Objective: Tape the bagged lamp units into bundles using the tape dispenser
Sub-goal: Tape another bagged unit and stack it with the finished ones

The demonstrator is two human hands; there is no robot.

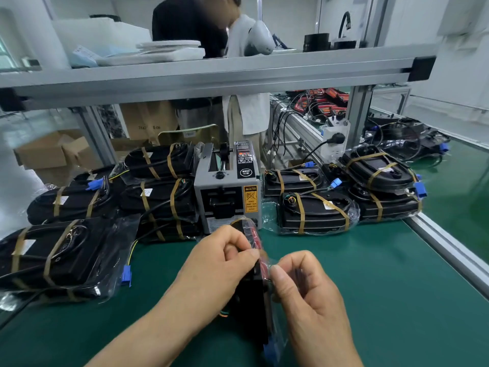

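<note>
I see the bagged lamp unit standing on edge on the green worktop, at the near centre between my two hands. Its long axis runs near to far. The far end points at the tape dispenser and reaches almost to its front, and a blue connector sits at the near end. The black housing faces left and the red lens side faces right. A clear plastic bag wraps the unit.

My left hand has its fingers curled over the unit's upper edge, gripping it. My right hand pinches the loose bag film against that same edge with thumb and forefinger, the other fingers curled.

The dispenser is a grey box at the centre of the worktop, with its outlet and a yellow caution label facing me.

Left of the dispenser lie taped bundles of black lamp units, each in a clear bag and banded with tan tape, some stacked. Their long axes run roughly left to right. More taped bundles on the right lie the same way, two of them stacked at the far right.

Open cardboard boxes stand on the floor at the far left, and I cannot tell what is in them. A person stands beyond the shelf rail.
</note>
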